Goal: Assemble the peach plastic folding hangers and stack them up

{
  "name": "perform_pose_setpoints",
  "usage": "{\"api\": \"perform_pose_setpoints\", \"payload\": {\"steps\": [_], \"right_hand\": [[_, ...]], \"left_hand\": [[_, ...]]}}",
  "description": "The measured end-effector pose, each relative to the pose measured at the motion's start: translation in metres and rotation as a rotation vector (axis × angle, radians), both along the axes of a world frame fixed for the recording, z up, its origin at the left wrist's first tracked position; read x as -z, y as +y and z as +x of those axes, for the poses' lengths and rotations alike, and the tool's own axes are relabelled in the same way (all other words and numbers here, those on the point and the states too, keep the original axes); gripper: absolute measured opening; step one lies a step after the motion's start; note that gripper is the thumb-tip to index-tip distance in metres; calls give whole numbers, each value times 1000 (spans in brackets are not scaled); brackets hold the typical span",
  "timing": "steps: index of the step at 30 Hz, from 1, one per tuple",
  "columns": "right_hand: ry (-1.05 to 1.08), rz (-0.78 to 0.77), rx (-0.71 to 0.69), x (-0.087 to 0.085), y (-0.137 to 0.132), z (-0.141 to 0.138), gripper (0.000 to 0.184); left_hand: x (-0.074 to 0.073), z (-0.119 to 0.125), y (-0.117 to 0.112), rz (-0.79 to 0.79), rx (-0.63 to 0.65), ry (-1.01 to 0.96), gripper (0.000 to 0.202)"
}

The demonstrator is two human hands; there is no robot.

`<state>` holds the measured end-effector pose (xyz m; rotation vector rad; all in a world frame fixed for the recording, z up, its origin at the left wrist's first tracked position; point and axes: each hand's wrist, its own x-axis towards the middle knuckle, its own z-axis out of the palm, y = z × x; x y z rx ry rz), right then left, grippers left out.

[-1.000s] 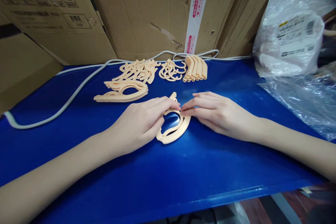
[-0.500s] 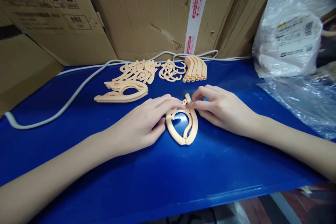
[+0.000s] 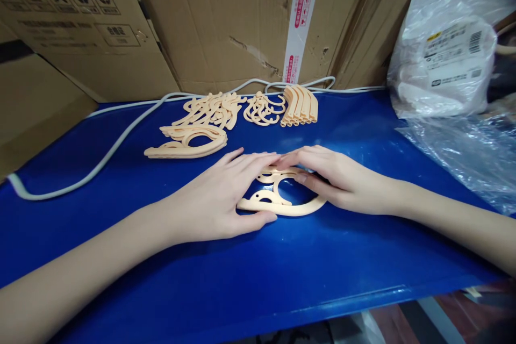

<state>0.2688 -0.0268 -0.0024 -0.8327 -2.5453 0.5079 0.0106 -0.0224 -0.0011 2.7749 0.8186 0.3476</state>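
Note:
A cream plastic folding clothes hanger [image 3: 298,208] lies folded on the blue tabletop between my hands, its long curved edge facing me. My left hand [image 3: 231,193] is around its left end, with the thumb along the near side and the fingers reaching across the far side. My right hand [image 3: 330,174] grips the right end, fingers curled over the far edge and thumb on top. The fingertips of both hands meet at the far edge and hide part of it. Beyond my left hand lies a stack of folded hangers [image 3: 209,146].
Behind are a heap of curved cream pieces [image 3: 213,107], a pile of hooks [image 3: 264,109] and stacked curved arms [image 3: 300,106]. A white cable [image 3: 116,150] runs along the back and left. Cardboard boxes [image 3: 234,21] stand behind; a plastic-wrapped bundle [image 3: 443,70] is at right.
The hanger has turned from pointing toward me to lying sideways. My left hand has spread around its left end, and my right hand has come down onto its right end.

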Motion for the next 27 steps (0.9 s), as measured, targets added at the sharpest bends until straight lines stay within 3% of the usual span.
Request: {"api": "perform_pose_setpoints", "payload": {"steps": [5, 8, 11, 16, 27], "right_hand": [[-4, 10, 214, -5, 4, 4, 31], [19, -280, 305, -12, 8, 6, 35], [195, -622, 323, -16, 9, 7, 39], [401, -862, 257, -15, 9, 8, 37], [431, -964, 248, -12, 7, 3, 33]], "left_hand": [[-5, 0, 2, 166, 31, -3, 60], [-9, -1, 2, 231, -13, -59, 56], [-11, -3, 1, 360, -56, -94, 61], [-8, -3, 2, 365, -25, -52, 62], [-7, -3, 5, 422, 56, -3, 79]]}}
